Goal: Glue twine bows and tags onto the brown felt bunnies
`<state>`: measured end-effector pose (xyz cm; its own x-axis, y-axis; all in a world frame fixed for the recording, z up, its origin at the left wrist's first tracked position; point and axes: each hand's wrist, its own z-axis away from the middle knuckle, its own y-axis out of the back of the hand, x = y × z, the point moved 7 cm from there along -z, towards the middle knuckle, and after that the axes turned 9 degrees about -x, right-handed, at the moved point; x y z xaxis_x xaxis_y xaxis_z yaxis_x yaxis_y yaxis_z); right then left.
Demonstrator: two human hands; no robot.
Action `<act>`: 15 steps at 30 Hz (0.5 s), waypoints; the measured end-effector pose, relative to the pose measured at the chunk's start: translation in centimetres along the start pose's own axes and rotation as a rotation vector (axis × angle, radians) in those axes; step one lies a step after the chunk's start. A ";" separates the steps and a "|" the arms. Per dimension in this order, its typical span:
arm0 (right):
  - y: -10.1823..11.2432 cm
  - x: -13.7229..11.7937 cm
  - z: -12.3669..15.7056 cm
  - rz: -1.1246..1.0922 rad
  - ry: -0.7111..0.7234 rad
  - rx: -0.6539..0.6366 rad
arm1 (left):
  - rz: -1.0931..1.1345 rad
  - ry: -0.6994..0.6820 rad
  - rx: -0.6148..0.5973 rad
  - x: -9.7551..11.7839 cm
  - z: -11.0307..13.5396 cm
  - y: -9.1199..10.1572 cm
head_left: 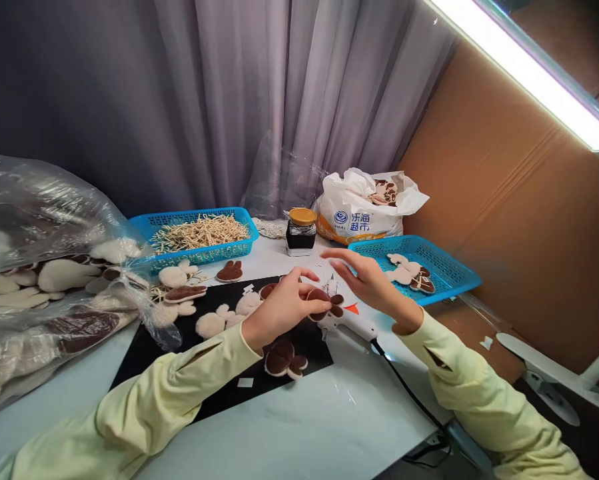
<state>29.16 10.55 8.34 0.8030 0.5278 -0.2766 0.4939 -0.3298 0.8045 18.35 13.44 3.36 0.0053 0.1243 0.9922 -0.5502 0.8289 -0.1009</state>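
counter (289, 427): right sleeve (479, 387) could snag trailing cord (410, 392), dragging gun (358, 327) | right hand (366, 283): loose, fingers parted, seemingly empty | left hand (288, 305): pinches bunny (317, 298) beside gun; contact, if hot, could scorch it

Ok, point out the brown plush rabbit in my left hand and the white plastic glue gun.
Brown plush rabbit (318, 295): head view, on its rounded brown head.
White plastic glue gun (358, 327): head view, on its body.
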 end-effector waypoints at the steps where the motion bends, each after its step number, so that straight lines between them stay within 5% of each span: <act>1: -0.8 0.2 -0.5 -0.022 0.010 -0.043 | -0.111 -0.037 -0.005 0.3 0.1 -0.1; 7: -4.2 0.8 -3.1 -0.145 -0.061 -0.159 | -0.776 -0.194 0.224 1.3 0.5 2.1; 15: -5.7 1.2 -3.2 -0.418 -0.256 0.000 | -0.969 -0.290 0.417 2.5 0.2 5.2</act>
<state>26.19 15.56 5.10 0.5918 0.4057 -0.6966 0.7918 -0.1307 0.5966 15.32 17.92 5.35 0.4219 -0.6596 0.6220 -0.6583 0.2488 0.7104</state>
